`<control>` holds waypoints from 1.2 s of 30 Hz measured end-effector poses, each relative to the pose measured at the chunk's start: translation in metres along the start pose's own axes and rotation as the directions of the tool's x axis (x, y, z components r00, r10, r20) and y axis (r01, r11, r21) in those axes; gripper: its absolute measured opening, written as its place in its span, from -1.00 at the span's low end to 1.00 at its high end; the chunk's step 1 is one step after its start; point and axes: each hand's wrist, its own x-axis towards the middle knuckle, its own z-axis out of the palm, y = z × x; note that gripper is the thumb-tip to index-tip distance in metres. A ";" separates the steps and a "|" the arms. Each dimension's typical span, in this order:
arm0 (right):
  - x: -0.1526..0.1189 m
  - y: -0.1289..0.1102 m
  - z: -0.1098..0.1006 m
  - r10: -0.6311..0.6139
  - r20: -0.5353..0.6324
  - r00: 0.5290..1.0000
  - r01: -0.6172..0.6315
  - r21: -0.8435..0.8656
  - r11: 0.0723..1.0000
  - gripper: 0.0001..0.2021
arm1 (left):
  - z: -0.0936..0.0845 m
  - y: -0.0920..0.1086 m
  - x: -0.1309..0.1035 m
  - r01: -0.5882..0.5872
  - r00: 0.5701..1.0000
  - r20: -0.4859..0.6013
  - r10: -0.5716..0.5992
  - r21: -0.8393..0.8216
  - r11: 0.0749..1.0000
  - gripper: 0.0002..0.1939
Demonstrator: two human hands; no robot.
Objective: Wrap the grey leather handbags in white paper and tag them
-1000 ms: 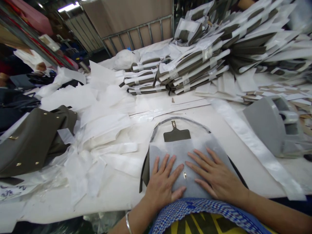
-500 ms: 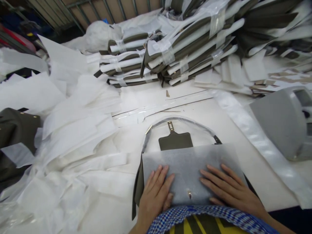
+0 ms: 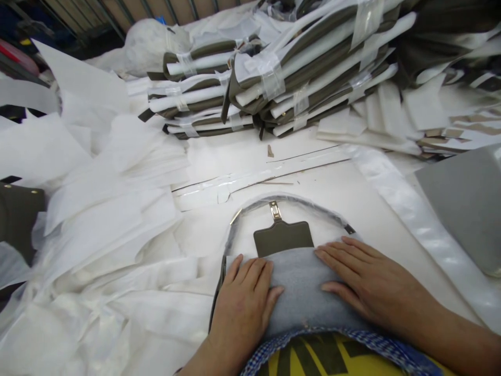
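An olive handbag lies on the table against my body, its front covered by a thin translucent grey-white sheet (image 3: 295,284). My left hand (image 3: 246,292) rests on the left part of the sheet, fingers stretched toward its upper edge. On the right part lies my right hand (image 3: 358,271), palm down with fingers extended and thumb apart. Beyond the sheet's top edge the olive flap tab (image 3: 284,236) with its gold clasp (image 3: 275,210) points away from me. The plastic-wrapped strap (image 3: 297,199) arches around it. My clothing hides the bag's lower part.
Loose white sheets (image 3: 117,209) pile up on the left beside another olive bag (image 3: 21,219). Stacked taped olive bags (image 3: 305,68) stand at the back. On the right lie a shiny white strip (image 3: 410,219) and a grey box-like object (image 3: 462,203).
Both hands have slid up the sheet toward its far edge. The gold fitting low on the sheet is now mostly hidden by my clothing as the view has shifted.
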 end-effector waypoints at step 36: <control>0.027 -0.007 0.005 0.095 0.249 0.964 -0.118 0.080 0.990 -0.71 | 0.002 -0.004 0.003 0.102 0.994 0.045 -0.104 0.036 0.994 -0.58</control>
